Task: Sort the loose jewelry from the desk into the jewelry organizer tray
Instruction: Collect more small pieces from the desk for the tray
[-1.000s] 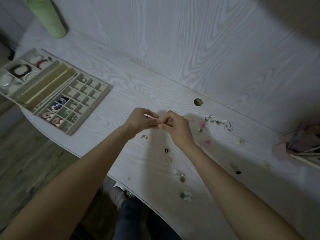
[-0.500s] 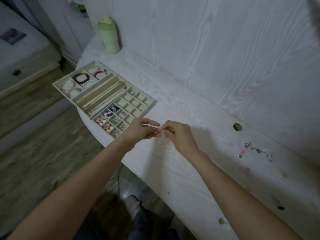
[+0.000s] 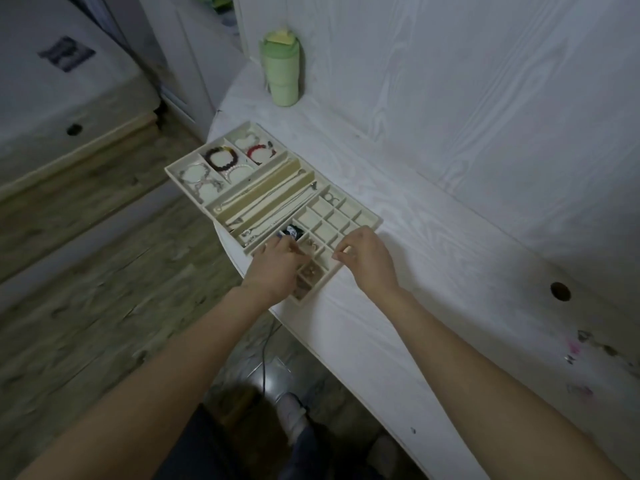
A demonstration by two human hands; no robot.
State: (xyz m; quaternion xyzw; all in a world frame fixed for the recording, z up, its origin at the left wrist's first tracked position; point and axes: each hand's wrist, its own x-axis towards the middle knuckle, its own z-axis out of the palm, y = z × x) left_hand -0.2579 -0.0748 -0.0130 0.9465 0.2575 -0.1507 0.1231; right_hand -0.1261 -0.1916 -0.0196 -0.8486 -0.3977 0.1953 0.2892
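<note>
**A:** What are the hands holding?

**B:** The left hand [image 3: 277,263] is down over the near grid compartments of the jewelry organizer tray [image 3: 375,221], fingers bent into the cells. Whether they pinch anything I cannot tell; the piece would be too small to see and the fingers hide it. The right hand [image 3: 367,259] hovers at the tray's near right edge with its fingers curled in, thumb against fingertips, as if pinching something tiny. Nothing shows between them.

**A:** And the tray itself?

**B:** It lies at the left end of the desk [image 3: 433,271], its corner overhanging the edge. Beaded bracelets [image 3: 221,158] fill the far compartments, chains lie in the long middle slots, and small earrings sit in some near cells. A green tumbler [image 3: 281,72] stands behind it.

**A:** So which step is this?

**B:** Judging by the pose, dropping a small piece, likely an earring pair, into a grid cell.

**A:** What's left?

**B:** Loose jewelry [image 3: 576,344] is scattered at the far right of the desk, well apart from the tray. The next move calls for a clean release into one cell, then a long reach right.
</note>
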